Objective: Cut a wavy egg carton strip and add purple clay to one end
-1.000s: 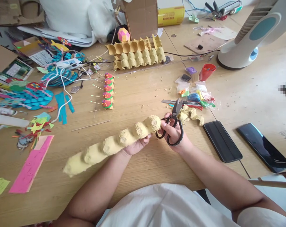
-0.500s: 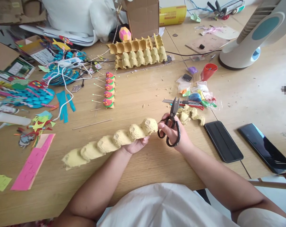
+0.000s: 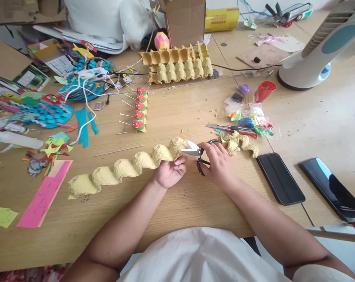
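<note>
A long strip of yellow egg carton (image 3: 127, 166), a row of several bumps, stretches leftward from the middle of the table. My left hand (image 3: 171, 172) is closed on it from below, near its right end. In my right hand (image 3: 220, 162) is a pair of black-handled scissors (image 3: 195, 150), my fingers in the loops. The blades point left and are parted, at the right end of the strip. Crumpled carton scraps (image 3: 233, 145) lie just beyond my right hand.
Painted carton caterpillars (image 3: 139, 111) stand in a row beyond the strip. Egg trays (image 3: 183, 70) lie at the back. A utility knife (image 3: 227, 128), clay bags (image 3: 247, 121) and a red cup (image 3: 265, 92) are at right, two phones (image 3: 280, 178) nearer. Pink paper (image 3: 45, 196) lies left.
The scissors have turned from pointing up to pointing left, and their blades now meet the strip's right end. The strip has shifted slightly left and up.
</note>
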A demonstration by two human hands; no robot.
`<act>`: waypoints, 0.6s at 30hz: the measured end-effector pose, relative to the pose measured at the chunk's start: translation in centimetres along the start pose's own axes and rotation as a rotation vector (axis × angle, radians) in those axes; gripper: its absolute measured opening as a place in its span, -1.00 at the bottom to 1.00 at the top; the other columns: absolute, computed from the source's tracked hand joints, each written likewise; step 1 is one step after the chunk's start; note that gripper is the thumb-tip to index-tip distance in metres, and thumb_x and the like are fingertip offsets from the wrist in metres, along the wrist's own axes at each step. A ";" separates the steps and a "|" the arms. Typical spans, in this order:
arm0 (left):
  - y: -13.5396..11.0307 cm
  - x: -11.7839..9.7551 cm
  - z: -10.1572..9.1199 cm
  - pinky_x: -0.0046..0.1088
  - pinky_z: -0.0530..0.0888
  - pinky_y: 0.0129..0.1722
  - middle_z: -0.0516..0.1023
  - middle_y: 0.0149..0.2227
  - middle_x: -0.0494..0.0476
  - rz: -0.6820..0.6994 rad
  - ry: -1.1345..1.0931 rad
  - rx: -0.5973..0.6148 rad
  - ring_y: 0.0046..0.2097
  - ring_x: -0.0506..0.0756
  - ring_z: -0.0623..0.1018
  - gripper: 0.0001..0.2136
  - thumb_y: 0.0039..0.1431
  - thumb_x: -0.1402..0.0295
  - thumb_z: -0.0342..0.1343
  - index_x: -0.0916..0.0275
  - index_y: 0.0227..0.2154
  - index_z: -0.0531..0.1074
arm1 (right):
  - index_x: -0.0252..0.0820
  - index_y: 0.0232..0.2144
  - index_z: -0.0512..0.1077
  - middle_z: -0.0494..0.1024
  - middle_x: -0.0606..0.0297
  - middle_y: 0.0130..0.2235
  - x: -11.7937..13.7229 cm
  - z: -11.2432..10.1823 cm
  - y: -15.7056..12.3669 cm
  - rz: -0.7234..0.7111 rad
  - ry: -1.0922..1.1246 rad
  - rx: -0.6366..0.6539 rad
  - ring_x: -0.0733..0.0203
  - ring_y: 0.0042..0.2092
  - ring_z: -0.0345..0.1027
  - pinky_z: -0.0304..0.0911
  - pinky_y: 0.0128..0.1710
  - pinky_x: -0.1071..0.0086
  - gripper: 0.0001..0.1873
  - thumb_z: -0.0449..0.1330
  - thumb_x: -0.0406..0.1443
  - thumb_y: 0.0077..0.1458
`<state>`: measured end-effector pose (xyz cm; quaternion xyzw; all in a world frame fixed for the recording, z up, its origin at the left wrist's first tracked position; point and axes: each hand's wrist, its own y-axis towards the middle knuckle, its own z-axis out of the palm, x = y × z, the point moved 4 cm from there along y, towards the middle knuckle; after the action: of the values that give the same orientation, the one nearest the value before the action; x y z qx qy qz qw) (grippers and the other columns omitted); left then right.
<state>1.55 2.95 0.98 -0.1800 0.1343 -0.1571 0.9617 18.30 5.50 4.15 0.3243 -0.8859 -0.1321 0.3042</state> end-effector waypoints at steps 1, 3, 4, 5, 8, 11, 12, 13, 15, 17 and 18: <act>0.0 0.0 0.1 -0.74 0.32 -0.60 0.41 -0.50 -0.09 -0.004 0.000 -0.003 -0.51 -0.14 0.40 -0.67 -0.13 0.62 0.46 0.26 -0.43 0.39 | -0.18 0.09 0.37 0.59 0.07 -0.08 0.1 0.0 0.0 -0.014 -0.008 0.007 -0.10 -0.03 0.38 0.29 -0.04 0.13 -0.63 0.25 -0.28 0.26; -0.1 0.2 0.1 -0.73 0.30 -0.61 0.39 -0.51 -0.09 -0.014 -0.001 -0.017 -0.53 -0.14 0.38 -0.69 -0.07 0.60 0.44 0.26 -0.43 0.39 | -0.18 0.09 0.38 0.58 0.09 -0.09 0.2 0.0 0.0 -0.042 -0.025 0.018 -0.08 -0.02 0.38 0.28 -0.04 0.14 -0.63 0.25 -0.28 0.26; -0.1 0.2 0.1 -0.73 0.30 -0.61 0.39 -0.51 -0.10 -0.016 -0.003 -0.022 -0.54 -0.14 0.37 -0.71 -0.04 0.60 0.42 0.26 -0.44 0.37 | -0.18 0.09 0.39 0.58 0.10 -0.11 0.2 0.0 -0.1 -0.049 -0.039 0.020 -0.08 -0.03 0.38 0.28 -0.04 0.15 -0.63 0.26 -0.28 0.26; -0.1 0.3 0.1 -0.72 0.29 -0.61 0.38 -0.52 -0.10 -0.016 -0.005 -0.022 -0.55 -0.15 0.37 -0.72 -0.01 0.61 0.40 0.25 -0.45 0.36 | -0.18 0.09 0.40 0.58 0.11 -0.12 0.2 0.0 -0.1 -0.050 -0.055 0.018 -0.07 -0.04 0.38 0.28 -0.04 0.16 -0.63 0.26 -0.27 0.26; -0.1 0.4 0.1 -0.71 0.30 -0.59 0.35 -0.53 -0.12 -0.013 -0.016 0.007 -0.56 -0.14 0.36 -0.73 0.02 0.61 0.38 0.25 -0.44 0.36 | -0.18 0.08 0.41 0.58 0.13 -0.15 0.2 -0.1 -0.1 -0.036 -0.095 0.008 -0.06 -0.06 0.38 0.27 -0.05 0.18 -0.63 0.28 -0.25 0.26; -0.2 0.5 0.2 -0.70 0.31 -0.58 0.37 -0.53 -0.12 -0.012 -0.028 0.026 -0.56 -0.15 0.37 -0.71 -0.01 0.61 0.40 0.25 -0.44 0.37 | -0.20 0.07 0.43 0.60 0.14 -0.16 0.3 -0.2 -0.1 -0.036 -0.121 0.013 -0.04 -0.08 0.39 0.26 -0.08 0.21 -0.63 0.29 -0.23 0.26; -0.2 0.4 0.2 -0.70 0.31 -0.58 0.38 -0.53 -0.12 -0.009 -0.033 0.025 -0.56 -0.15 0.37 -0.71 -0.01 0.61 0.40 0.25 -0.44 0.36 | -0.19 0.06 0.44 0.60 0.15 -0.17 0.3 -0.2 -0.1 -0.034 -0.131 0.018 -0.02 -0.09 0.39 0.25 -0.09 0.22 -0.64 0.29 -0.22 0.26; -0.2 0.4 0.2 -0.70 0.31 -0.58 0.40 -0.52 -0.12 -0.006 -0.040 0.021 -0.56 -0.15 0.37 -0.71 -0.01 0.61 0.40 0.25 -0.45 0.36 | -0.19 0.05 0.45 0.61 0.16 -0.18 0.3 -0.2 -0.1 -0.030 -0.143 0.023 -0.01 -0.11 0.40 0.24 -0.11 0.23 -0.64 0.29 -0.21 0.25; -0.2 0.4 0.1 -0.70 0.31 -0.59 0.41 -0.53 -0.12 -0.002 -0.050 0.011 -0.57 -0.15 0.37 -0.72 0.00 0.62 0.39 0.25 -0.46 0.36 | -0.17 0.03 0.47 0.63 0.19 -0.22 0.2 -0.1 -0.2 -0.015 -0.179 0.026 0.02 -0.16 0.40 0.21 -0.17 0.25 -0.66 0.31 -0.20 0.23; -0.1 0.4 0.0 -0.70 0.30 -0.59 0.41 -0.55 -0.12 -0.005 -0.052 0.004 -0.57 -0.16 0.36 -0.72 0.00 0.63 0.38 0.25 -0.46 0.37 | -0.14 0.00 0.49 0.64 0.23 -0.26 0.1 -0.1 -0.3 -0.006 -0.225 0.024 0.04 -0.22 0.40 0.16 -0.23 0.25 -0.67 0.33 -0.18 0.21; -0.1 0.4 -0.1 -0.70 0.30 -0.59 0.41 -0.55 -0.12 -0.006 -0.053 0.004 -0.58 -0.16 0.36 -0.72 0.01 0.63 0.38 0.25 -0.47 0.36 | -0.14 -0.01 0.49 0.64 0.24 -0.28 0.1 -0.1 -0.4 -0.008 -0.243 0.023 0.05 -0.23 0.40 0.13 -0.24 0.25 -0.67 0.33 -0.17 0.20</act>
<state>1.88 2.66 0.90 -0.1828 0.1080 -0.1554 0.9648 18.48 5.19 4.06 0.3129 -0.9165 -0.1613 0.1902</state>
